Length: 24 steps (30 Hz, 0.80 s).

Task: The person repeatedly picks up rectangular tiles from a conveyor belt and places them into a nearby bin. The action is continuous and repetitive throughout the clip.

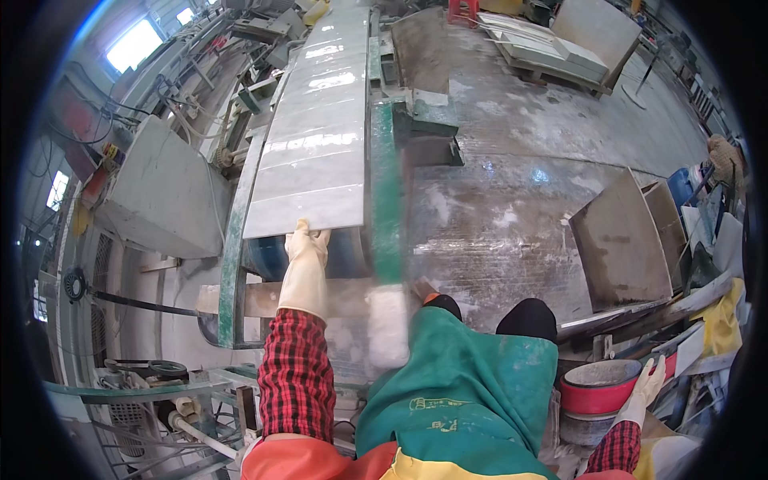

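Note:
My left hand (307, 246), in a cream rubber glove with a red plaid sleeve, grips the near edge of a pale polished stone tile (316, 172) lying on a long conveyor line with green rails (387, 184). More tiles follow behind it up the line. My right hand (650, 382), also gloved, hangs low at the right, fingers spread, beside a red basin (596, 394) and holds nothing. A green apron (456, 376) covers my legs.
A grey machine housing (160, 188) stands left of the conveyor. Leaning stone slabs (624, 244) stand on the wet floor at right. A pallet of stacked slabs (552, 48) sits far back. Pipes and metal framework fill the lower left.

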Available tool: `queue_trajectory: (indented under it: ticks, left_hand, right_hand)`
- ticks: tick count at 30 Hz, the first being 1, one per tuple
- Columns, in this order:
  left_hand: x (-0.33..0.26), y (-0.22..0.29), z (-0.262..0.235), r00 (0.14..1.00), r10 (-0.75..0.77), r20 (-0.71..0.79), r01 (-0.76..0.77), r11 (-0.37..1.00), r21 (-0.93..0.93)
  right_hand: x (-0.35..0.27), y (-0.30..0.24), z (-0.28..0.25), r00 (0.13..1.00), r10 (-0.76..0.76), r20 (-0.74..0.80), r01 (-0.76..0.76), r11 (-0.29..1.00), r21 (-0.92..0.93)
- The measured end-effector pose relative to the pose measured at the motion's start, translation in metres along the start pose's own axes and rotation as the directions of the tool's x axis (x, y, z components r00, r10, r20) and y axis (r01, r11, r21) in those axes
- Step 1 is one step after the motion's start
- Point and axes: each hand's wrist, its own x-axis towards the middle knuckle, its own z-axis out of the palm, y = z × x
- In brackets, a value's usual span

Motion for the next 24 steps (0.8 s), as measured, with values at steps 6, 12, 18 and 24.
queue_trajectory:
  ticks: [6,12,18,24]
  left_hand:
    - [0.021,0.009,-0.032,1.0,-0.001,-0.008,0.004,0.91,0.414]
    - [0.021,0.033,-0.041,0.991,-0.103,-0.081,0.131,0.768,0.627]
    - [-0.051,0.057,-0.04,0.491,-0.01,0.871,-0.864,-0.132,0.486]
    - [-0.099,0.066,0.027,0.935,-0.002,0.356,-0.314,-0.477,0.821]
  right_hand:
    - [-0.008,-0.011,0.002,1.0,-0.015,-0.007,0.015,0.998,0.056]
    - [-0.017,-0.027,-0.003,1.0,0.015,-0.004,-0.015,0.997,0.08]
    - [-0.033,-0.036,-0.021,0.995,0.027,-0.095,-0.012,0.987,0.158]
    - [0.006,-0.049,-0.051,0.97,0.087,-0.228,-0.116,0.986,-0.119]
